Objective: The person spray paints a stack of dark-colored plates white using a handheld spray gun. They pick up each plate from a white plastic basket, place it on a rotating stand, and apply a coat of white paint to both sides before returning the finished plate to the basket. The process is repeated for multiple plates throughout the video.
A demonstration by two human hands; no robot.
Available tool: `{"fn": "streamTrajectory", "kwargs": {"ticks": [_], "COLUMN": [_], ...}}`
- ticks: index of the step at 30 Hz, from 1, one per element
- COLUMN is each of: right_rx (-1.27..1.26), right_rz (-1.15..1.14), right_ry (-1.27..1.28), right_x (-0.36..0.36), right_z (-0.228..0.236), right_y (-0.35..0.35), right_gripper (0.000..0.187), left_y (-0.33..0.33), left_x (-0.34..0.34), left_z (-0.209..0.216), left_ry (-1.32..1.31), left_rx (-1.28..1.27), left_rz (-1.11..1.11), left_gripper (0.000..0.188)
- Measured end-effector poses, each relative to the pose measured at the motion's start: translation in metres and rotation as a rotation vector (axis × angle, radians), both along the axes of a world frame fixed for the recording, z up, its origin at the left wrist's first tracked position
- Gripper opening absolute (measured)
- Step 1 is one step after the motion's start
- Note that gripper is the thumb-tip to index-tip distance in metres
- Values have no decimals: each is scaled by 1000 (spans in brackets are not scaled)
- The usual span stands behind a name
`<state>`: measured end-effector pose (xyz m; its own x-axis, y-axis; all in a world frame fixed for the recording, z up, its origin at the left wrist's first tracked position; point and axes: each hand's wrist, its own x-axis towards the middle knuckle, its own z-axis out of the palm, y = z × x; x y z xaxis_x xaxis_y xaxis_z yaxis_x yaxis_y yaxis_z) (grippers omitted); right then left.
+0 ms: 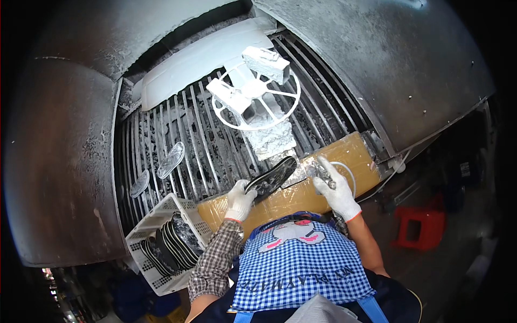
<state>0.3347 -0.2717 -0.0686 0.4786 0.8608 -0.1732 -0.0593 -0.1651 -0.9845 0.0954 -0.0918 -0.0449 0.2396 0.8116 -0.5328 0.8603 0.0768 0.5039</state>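
A black shoe sole (276,176) with a pale edge line is held at its near end by my gloved left hand (240,203), tilted up to the right over the ledge. My gloved right hand (339,194) is closed around a metal spray gun (321,172), right of the sole; a pale hose (351,177) loops beside it. Just beyond stands a white spoked wheel (254,88) bearing two white-crusted blocks (266,63). More black soles (175,242) stand packed in a white plastic basket (152,219), left of my left forearm.
Beneath the hands runs a ledge wrapped in brown tape (355,156). Slatted bars (191,134) lie beyond, carrying two oval, film-like pieces (171,160) at left and a white sheet (204,59) at the back. Metal walls (59,161) flank it. A red stool (423,226) stands right.
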Motion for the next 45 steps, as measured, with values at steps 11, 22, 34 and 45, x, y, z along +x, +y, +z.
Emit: {"fn": "streamTrajectory", "kwargs": {"ticks": [11, 22, 34, 45], "right_rx": [-45, -30, 101, -19], "right_rz": [165, 216, 370, 113], "right_ry": [19, -166, -102, 40], "right_x": [-2, -11, -34, -5], "right_z": [20, 32, 48, 32], "right_y": [11, 25, 23, 18], "right_gripper": [72, 79, 77, 73], "left_y": [-1, -6, -8, -1], "left_x": [23, 43, 50, 47], "left_z": [38, 56, 51, 62], "left_ry": [-413, -498, -524, -551], "left_rx": [802, 929, 968, 1071], "left_rz": [-548, -624, -627, -703], "left_gripper": [48, 48, 48, 46]}}
